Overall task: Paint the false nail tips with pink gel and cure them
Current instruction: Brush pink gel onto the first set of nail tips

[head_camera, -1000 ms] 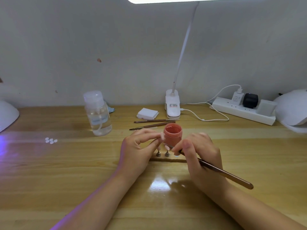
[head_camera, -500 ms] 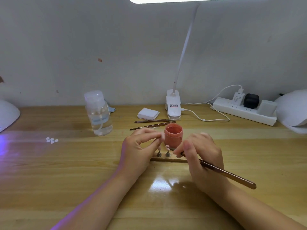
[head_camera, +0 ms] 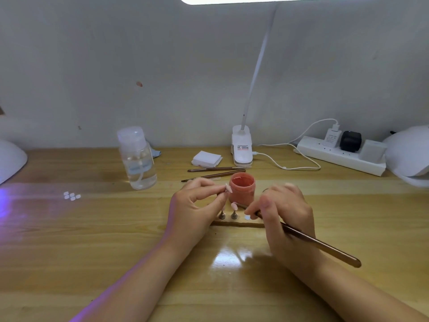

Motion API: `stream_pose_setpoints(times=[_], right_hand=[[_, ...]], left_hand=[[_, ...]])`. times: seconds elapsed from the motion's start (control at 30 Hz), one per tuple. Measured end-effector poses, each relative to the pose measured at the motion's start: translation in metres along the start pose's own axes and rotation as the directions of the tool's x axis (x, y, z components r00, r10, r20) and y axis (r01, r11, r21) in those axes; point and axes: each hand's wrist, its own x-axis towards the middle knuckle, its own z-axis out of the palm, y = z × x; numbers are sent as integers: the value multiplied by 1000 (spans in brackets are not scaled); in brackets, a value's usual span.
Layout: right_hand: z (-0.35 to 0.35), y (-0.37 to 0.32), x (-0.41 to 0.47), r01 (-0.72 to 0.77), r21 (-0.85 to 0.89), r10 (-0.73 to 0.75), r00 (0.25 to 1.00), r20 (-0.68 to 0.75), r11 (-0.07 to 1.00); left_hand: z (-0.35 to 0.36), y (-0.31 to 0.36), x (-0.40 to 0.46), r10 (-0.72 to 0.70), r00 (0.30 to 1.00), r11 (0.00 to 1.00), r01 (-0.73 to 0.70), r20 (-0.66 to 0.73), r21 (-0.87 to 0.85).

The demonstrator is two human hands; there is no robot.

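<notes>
Head view: a clear bottle [head_camera: 137, 159] bore a pale blue label, too blurred to read. The left hand [head_camera: 195, 210] pinched a nail tip [head_camera: 228, 188] beside the open pink gel jar [head_camera: 242, 188]. The right hand [head_camera: 284, 213] gripped a brush [head_camera: 320, 246] over the tips on their stand [head_camera: 234, 214]. The lamp clip's [head_camera: 242, 148] red print was illegible.

Clear pump bottle [head_camera: 137, 159], white power strip [head_camera: 341, 159], clip lamp [head_camera: 242, 148], pad stack [head_camera: 206, 158]
</notes>
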Motion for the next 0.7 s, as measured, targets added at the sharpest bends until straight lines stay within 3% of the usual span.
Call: stream_pose_setpoints(times=[0.7], right_hand=[[9, 3, 2, 8, -45, -7, 1000, 22, 999]], left_hand=[[0, -3, 1, 12, 1000, 1000, -12, 10, -6]])
